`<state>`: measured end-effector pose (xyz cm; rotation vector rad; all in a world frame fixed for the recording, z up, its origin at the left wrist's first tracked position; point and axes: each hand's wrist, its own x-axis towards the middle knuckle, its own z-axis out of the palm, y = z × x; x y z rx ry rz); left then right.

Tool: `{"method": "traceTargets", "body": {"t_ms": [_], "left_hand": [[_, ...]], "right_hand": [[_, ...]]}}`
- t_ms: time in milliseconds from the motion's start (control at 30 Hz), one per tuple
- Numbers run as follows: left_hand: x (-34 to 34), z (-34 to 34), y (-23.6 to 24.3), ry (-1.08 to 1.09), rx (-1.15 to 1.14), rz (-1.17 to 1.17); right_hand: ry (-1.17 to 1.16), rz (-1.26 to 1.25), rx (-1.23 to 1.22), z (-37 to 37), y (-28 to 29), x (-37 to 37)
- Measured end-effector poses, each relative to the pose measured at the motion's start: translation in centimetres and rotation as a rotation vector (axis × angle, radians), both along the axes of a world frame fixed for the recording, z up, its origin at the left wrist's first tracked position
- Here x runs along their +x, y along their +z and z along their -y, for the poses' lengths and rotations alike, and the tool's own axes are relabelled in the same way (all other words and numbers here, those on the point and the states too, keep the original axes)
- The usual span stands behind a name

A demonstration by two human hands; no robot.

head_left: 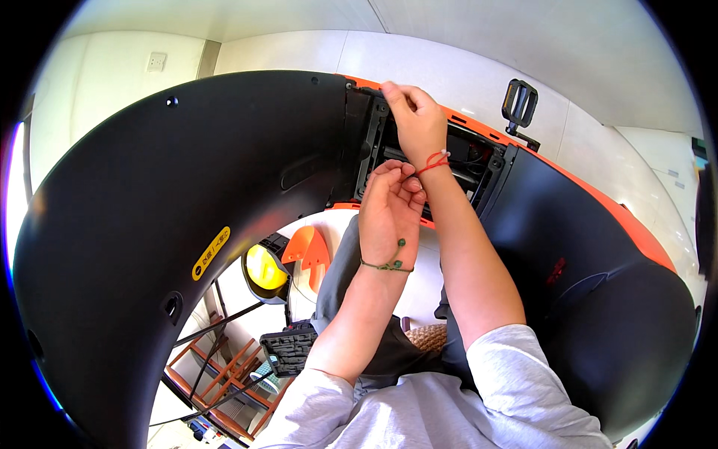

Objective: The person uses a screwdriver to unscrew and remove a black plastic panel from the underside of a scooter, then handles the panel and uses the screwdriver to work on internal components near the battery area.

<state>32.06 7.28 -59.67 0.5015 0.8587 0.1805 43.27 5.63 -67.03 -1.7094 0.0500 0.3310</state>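
Note:
A big black curved body panel (187,224) with an orange rim (598,202) arches in front of me. At its top is an open compartment with a black frame (366,142) and dark parts and wires (471,161) inside. My right hand (415,120), with a red string at the wrist, reaches up and pinches the frame's top corner. My left hand (389,209), wearing a green bead cord, is curled just below it at the opening's lower edge. Its fingertips are hidden behind the right wrist.
A black bracket-shaped holder (520,103) sticks up right of the opening. Below the panel are a yellow lamp (262,268), an orange plastic part (310,251), a black ribbed block (288,349) and an orange rack (224,378). White walls stand behind, with a socket (155,61).

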Motion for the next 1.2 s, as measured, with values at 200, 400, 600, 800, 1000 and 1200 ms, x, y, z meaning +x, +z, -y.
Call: {"method": "traceTargets", "body": {"t_ms": [200, 400, 600, 800, 1000, 1200], "left_hand": [[0.1, 0.2, 0.0, 0.002, -0.010, 0.010], [0.0, 0.1, 0.0, -0.002, -0.012, 0.010], [0.1, 0.3, 0.2, -0.007, 0.001, 0.003], [0.0, 0.1, 0.2, -0.003, 0.005, 0.004], [0.2, 0.2, 0.2, 0.008, -0.006, -0.005], [0.1, 0.2, 0.0, -0.007, -0.001, 0.002]], "right_hand": [[-0.260, -0.479, 0.400, -0.4, -1.3, -0.1], [-0.158, -0.644, 1.097, -0.2, -0.2, 0.1], [-0.031, 0.002, 0.029, -0.3, 0.1, 0.0], [-0.054, -0.133, 0.002, -0.2, 0.4, -0.3], [-0.042, -0.589, 0.690, 0.2, 0.8, 0.4], [0.140, -0.126, 0.125, -0.4, 0.8, -0.2]]}}
